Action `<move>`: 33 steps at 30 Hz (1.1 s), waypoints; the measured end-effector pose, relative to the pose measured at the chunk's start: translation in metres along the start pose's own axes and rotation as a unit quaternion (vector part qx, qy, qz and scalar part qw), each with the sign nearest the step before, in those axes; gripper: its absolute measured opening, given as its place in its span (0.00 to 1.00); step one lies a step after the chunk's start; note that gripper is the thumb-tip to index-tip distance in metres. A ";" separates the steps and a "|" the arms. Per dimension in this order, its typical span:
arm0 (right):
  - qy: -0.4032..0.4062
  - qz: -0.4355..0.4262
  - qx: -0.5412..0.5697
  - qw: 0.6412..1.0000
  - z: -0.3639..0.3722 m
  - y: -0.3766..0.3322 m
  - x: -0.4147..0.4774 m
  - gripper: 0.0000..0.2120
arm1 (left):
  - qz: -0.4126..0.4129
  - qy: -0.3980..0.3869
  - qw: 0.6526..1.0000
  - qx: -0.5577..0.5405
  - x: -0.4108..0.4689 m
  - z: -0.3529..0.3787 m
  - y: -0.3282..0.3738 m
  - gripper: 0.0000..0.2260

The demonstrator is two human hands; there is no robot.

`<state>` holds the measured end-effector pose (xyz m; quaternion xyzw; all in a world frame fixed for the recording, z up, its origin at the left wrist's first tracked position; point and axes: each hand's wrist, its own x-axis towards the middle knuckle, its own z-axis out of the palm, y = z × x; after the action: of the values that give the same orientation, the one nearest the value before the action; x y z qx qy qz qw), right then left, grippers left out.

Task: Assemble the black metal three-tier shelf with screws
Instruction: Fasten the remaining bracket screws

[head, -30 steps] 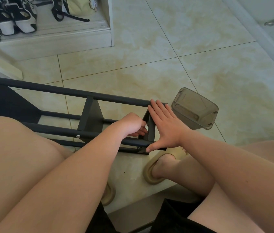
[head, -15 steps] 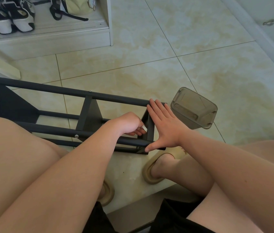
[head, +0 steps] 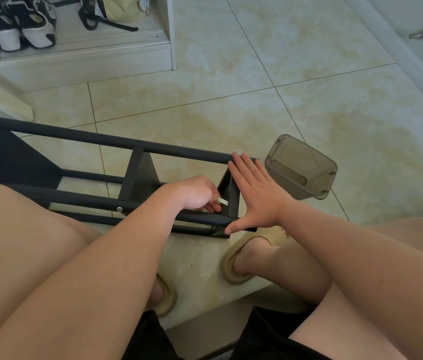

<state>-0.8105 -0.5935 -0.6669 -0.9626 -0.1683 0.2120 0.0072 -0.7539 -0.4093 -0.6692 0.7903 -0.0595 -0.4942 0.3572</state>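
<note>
In the left and middle of the frame, one black metal shelf (head: 75, 137) is lying on its side on the tiled floor (head: 257, 61), showing four long bars and three flat tier panels, with three small screw heads (head: 119, 209) showing on the bars. The two hands are meeting at its right end. The left hand (head: 196, 192) is curling its fingers and pinching one small pale tool (head: 222, 201) just inside the end panel; what kind of tool it is I cannot tell. The right hand (head: 254, 196) is lying flat with fingers straight, pressing against the shelf's end, its thumb resting along the lower bar. One smoky clear plastic container (head: 301, 167) is sitting just right of that hand. Two beige slippers (head: 233, 266) are showing below, and two sneakers (head: 15, 24) and one bag (head: 122, 6) are sitting at the upper left.
</note>
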 end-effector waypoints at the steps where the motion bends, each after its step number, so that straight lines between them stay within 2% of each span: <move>1: 0.001 0.000 0.000 1.000 0.000 0.000 0.000 0.72 | 0.001 -0.003 1.000 0.009 -0.001 -0.001 0.000 0.11; 7: 0.002 0.000 0.002 1.000 0.000 0.000 0.000 0.72 | 0.019 -0.016 0.995 0.095 -0.005 -0.003 -0.001 0.12; 12: 0.000 0.003 -0.002 1.000 0.000 0.000 0.001 0.72 | 0.026 -0.042 0.980 0.193 -0.011 -0.005 0.005 0.06; 18: 0.000 0.003 0.001 1.000 0.000 0.000 0.000 0.72 | 0.024 -0.048 0.968 0.245 -0.013 -0.007 0.011 0.11; 25: 0.001 0.005 0.000 1.000 -0.001 -0.001 0.000 0.72 | 0.037 0.027 0.987 0.155 -0.009 -0.011 0.003 0.09; 29: 0.000 0.004 -0.003 1.000 0.000 -0.001 0.000 0.72 | 0.050 0.041 0.989 0.135 -0.007 -0.010 0.005 0.07; 33: -0.002 0.004 -0.005 1.000 -0.001 -0.001 0.000 0.72 | 0.032 0.045 0.998 -0.018 0.000 -0.001 0.005 0.05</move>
<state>-0.8103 -0.5929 -0.6655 -0.9629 -0.1656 0.2128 0.0015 -0.7514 -0.4122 -0.6659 0.8030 -0.0598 -0.4470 0.3897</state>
